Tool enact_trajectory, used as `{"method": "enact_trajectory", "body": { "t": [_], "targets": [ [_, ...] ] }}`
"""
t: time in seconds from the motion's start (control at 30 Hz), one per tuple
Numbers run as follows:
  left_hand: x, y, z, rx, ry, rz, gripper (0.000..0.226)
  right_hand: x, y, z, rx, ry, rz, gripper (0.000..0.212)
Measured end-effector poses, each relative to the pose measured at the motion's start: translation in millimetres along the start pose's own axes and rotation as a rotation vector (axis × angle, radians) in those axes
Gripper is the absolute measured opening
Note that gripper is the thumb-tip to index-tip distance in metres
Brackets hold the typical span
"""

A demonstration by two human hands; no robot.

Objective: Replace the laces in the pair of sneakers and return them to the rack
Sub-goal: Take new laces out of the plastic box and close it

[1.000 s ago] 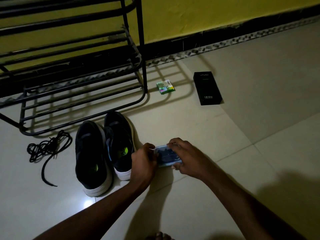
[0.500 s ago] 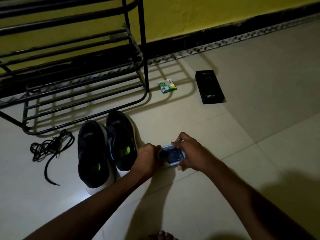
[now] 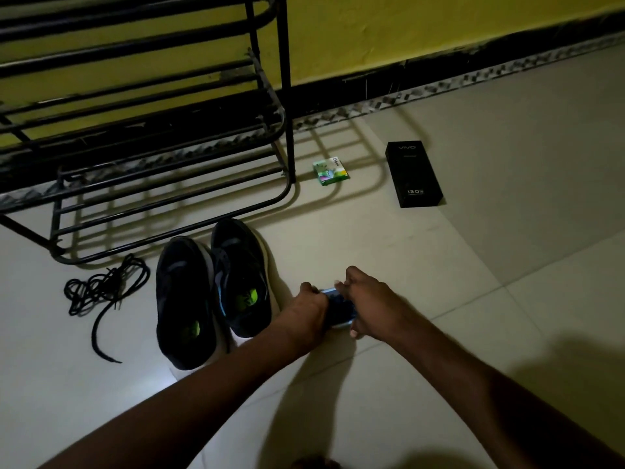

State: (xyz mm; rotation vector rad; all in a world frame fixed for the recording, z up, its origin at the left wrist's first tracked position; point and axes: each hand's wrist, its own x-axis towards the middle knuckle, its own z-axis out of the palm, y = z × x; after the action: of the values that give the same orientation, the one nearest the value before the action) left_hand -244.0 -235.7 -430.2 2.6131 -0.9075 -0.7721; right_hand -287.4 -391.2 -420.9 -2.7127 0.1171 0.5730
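Gripping a small blue-edged packet (image 3: 341, 309) from both sides, the left hand (image 3: 304, 311) and right hand (image 3: 370, 306) curl their fingers round it, just right of the sneakers (image 3: 184, 299). The pair stands side by side on the floor tiles, toes toward the rack (image 3: 169, 201). A loose black lace (image 3: 101, 289) lies left of them; a green box (image 3: 330, 170) and a black box (image 3: 413, 174) sit beyond.
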Motion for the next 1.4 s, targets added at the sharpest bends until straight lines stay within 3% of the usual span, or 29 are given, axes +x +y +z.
{"method": "enact_trajectory", "body": {
  "t": [0.07,0.17,0.4,0.47,0.57,0.67,0.8,0.93,1.03,1.13,1.4],
  "targets": [
    [2,1,0,-0.014,-0.018,-0.016,0.035,-2,-3,-3,-0.034,-0.012,-0.016,0.073],
    [0,5,-3,0.006,-0.030,-0.037,0.039,-3,-7,-10,0.072,-0.013,0.038,0.050],
    [-2,8,-7,-0.033,-0.031,-0.082,0.043,-5,3,-18,0.234,-0.022,0.052,0.058],
    [-1,9,-7,-0.028,-0.017,-0.074,0.039,-2,14,-18,0.296,-0.026,0.054,0.048],
    [2,6,-5,-0.065,0.066,-0.060,0.037,-2,24,-17,0.503,0.008,0.148,0.024],
    [0,6,-10,-0.115,0.152,-0.048,0.046,-4,23,-15,0.625,0.098,0.235,0.015],
    [-11,6,-27,-0.220,0.394,-0.038,0.056,-2,23,-15,0.802,0.327,0.264,0.021],
    [-28,8,-57,-0.505,0.674,-0.077,0.062,-2,2,-34,1.032,0.483,0.226,0.011],
    [-41,5,-80,-0.726,0.763,-0.048,0.057,5,-32,-55,1.139,0.581,0.177,0.008],
    [-50,-6,-104,-0.784,0.846,0.058,0.056,18,-67,-77,1.278,0.623,0.100,0.004],
    [-19,-52,-164,-0.704,1.031,0.162,0.058,84,-122,-134,1.145,0.748,-0.112,0.024]
  ]
}}
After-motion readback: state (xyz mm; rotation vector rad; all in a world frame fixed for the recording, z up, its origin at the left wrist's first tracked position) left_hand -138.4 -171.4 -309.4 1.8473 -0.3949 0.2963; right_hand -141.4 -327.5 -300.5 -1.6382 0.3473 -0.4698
